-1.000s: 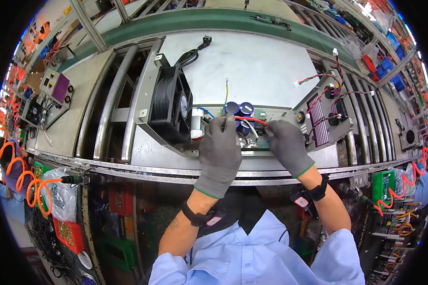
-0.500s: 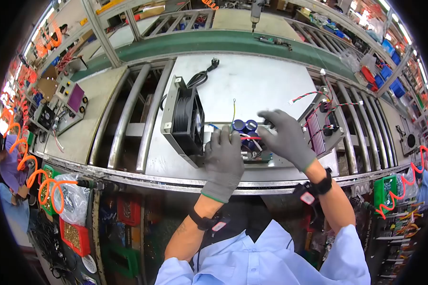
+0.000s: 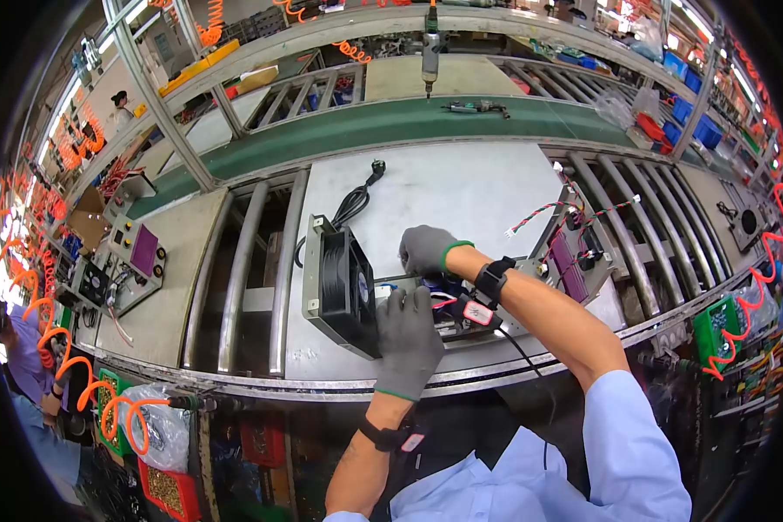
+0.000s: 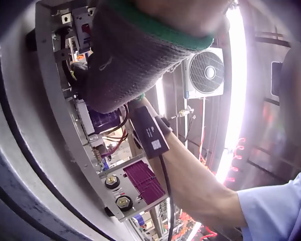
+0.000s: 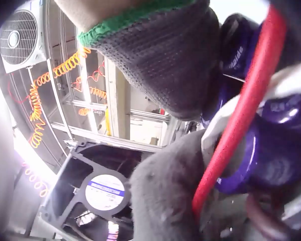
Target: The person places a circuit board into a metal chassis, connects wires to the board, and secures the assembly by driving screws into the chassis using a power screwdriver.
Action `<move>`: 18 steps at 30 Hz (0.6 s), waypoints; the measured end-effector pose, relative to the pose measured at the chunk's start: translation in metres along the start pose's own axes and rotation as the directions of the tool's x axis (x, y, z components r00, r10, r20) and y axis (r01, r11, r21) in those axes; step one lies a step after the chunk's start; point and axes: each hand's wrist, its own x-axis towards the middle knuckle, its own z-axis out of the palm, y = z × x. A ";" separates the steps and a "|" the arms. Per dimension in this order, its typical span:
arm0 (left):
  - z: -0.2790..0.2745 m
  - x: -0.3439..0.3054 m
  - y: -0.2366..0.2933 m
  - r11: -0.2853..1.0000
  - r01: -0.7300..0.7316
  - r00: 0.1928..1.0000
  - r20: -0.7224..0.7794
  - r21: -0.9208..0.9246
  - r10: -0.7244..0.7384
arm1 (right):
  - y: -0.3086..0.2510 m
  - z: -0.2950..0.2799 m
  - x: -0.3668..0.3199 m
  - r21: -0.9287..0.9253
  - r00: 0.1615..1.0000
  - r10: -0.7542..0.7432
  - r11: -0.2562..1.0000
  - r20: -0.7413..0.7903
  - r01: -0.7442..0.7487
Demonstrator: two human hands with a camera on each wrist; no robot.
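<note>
In the head view, my gloved left hand (image 3: 409,341) lies beside the black fan (image 3: 348,283), fingertips over the open metal chassis. In the right wrist view, the red wire (image 5: 241,113) runs down against a grey finger (image 5: 163,191) of the left hand, which pinches it. My right hand (image 3: 430,250) reaches across to the chassis's far side, its fingers bent downward. What those fingertips touch is hidden. Blue-purple capacitors (image 5: 276,155) stand beneath and beside the hands. A panel with purple fins (image 3: 567,265) forms the chassis's right end.
A coiled black power cord (image 3: 352,204) lies behind the fan. Twisted wires with white plugs (image 3: 530,217) stick up at the right. Metal rollers (image 3: 243,278) flank the white work board (image 3: 461,178). Beyond the green belt's near edge, a screwdriver (image 3: 430,56) hangs overhead.
My right hand has left the red wire, lifted and moved left across the chassis to its far side. The left hand stays near the fan. The head view has shifted upward.
</note>
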 end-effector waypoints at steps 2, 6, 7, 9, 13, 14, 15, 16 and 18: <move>-0.004 0.005 0.001 0.997 0.075 0.981 0.177 -0.006 -0.073 | -0.003 0.002 0.002 -0.147 0.996 0.085 0.986 0.011 -0.083; 0.014 0.001 -0.007 1.000 -0.007 0.999 -0.036 0.008 0.007 | -0.008 -0.007 -0.014 -0.106 0.983 0.163 0.979 -0.087 -0.172; 0.025 -0.003 -0.016 0.996 -0.073 0.987 -0.138 0.047 0.079 | 0.004 0.002 -0.018 -0.053 0.969 0.149 0.985 -0.196 -0.163; 0.030 -0.004 -0.016 0.992 -0.103 0.983 -0.144 0.073 0.112 | 0.014 0.015 -0.055 0.081 0.792 0.042 0.997 -0.608 0.009; -0.010 0.007 0.004 0.994 0.032 0.979 0.198 0.105 -0.052 | 0.008 0.044 -0.202 -0.014 0.491 -0.088 0.988 -0.866 0.153; -0.014 0.012 0.010 0.986 0.072 0.958 0.264 0.151 -0.111 | 0.006 0.054 -0.249 -0.004 0.476 -0.061 0.993 -0.877 0.120; -0.008 0.010 0.008 0.986 0.041 0.970 0.230 0.160 -0.077 | 0.021 0.076 -0.282 -0.044 0.526 -0.105 0.991 -0.844 0.127; -0.005 0.008 0.003 0.983 0.017 0.980 0.190 0.183 -0.052 | 0.030 0.098 -0.316 0.015 0.541 -0.028 0.997 -0.841 0.075; 0.000 0.008 0.000 0.976 -0.020 0.987 0.160 0.215 -0.015 | 0.064 0.143 -0.380 0.232 0.601 0.257 0.965 -0.757 -0.121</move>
